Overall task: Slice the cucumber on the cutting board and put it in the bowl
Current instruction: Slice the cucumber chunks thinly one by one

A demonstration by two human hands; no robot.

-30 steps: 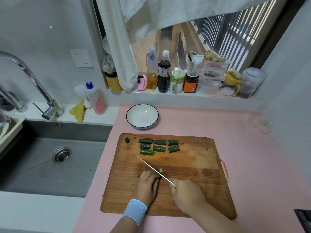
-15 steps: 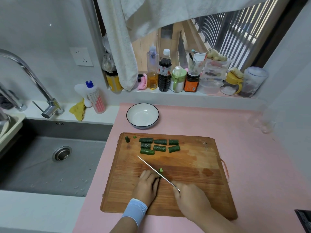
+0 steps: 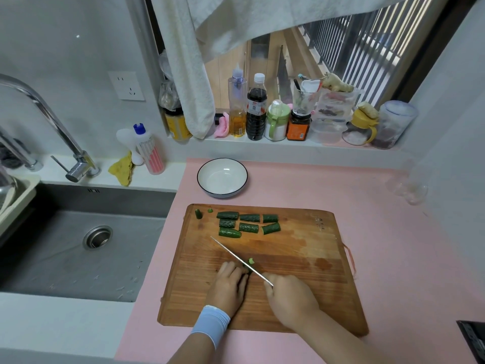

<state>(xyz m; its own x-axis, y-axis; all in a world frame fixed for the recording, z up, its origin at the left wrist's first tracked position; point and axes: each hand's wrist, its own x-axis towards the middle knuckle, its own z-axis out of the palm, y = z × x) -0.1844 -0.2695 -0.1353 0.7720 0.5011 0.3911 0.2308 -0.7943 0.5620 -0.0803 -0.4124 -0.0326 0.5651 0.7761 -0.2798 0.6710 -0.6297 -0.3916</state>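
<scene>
Cutting board: the cutting board (image 3: 301, 258) lies on the pink counter (image 3: 380, 232), where I saw it before.
Bowl: the bowl (image 3: 223, 178) sits just past the board's far edge, unchanged.
Right hand: my right hand (image 3: 291, 300) is wrapped round the knife handle and has slid forward since half a second ago.
Left hand: my left hand (image 3: 229, 285) curls its fingers down on the cucumber end (image 3: 246, 267).
Knife: the knife (image 3: 236, 256) has its blade against that end.
Cucumber pieces: the seven cucumber pieces (image 3: 248, 227) near the far edge are unmoved.

We look down on a home kitchen: a sunken grey steel sink (image 3: 52, 258) with a curved chrome tap (image 3: 80, 164) beside a pink countertop (image 3: 380, 245), a worn wooden cutting board (image 3: 301, 271) on it, and a row of sauce bottles and jars (image 3: 256, 111) along the white windowsill (image 3: 262, 146).
</scene>
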